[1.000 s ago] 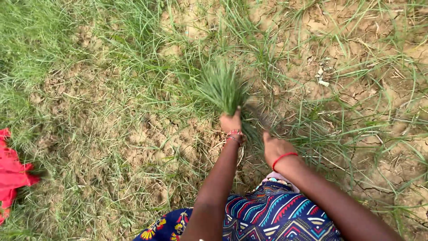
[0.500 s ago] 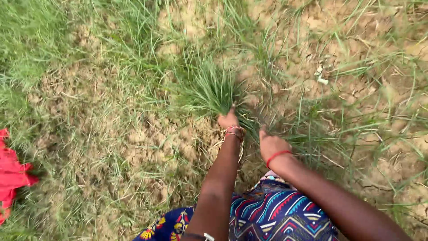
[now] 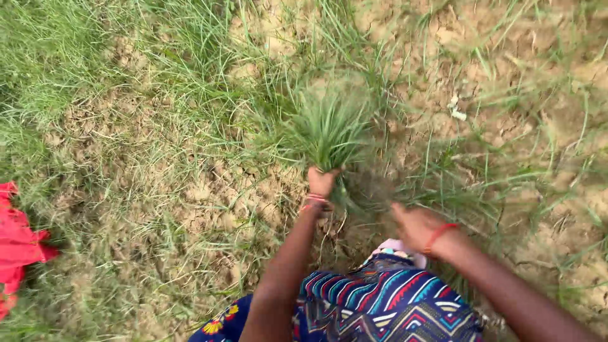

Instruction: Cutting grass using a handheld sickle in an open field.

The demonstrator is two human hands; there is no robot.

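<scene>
Green grass tuft (image 3: 329, 130) at frame centre sits clamped in my left hand (image 3: 321, 183), fingers closed round its base, while my blurred right hand (image 3: 415, 225) hovers lower right, grip unclear; dry stems could snap.

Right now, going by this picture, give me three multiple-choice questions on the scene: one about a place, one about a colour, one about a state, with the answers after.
1. Where does the red cloth lie?
A. at the left edge
B. at the top right
C. under the knee

2. What colour is the band on the right wrist?
A. blue
B. red
C. white

3. What is the left hand doing?
A. lying flat on the soil
B. hanging free
C. gripping a tuft of grass

Answers: 1 A, the cloth sits at the frame's left edge on the ground. 2 B, the band shows red. 3 C, the fingers close round the base of the tuft.
</scene>
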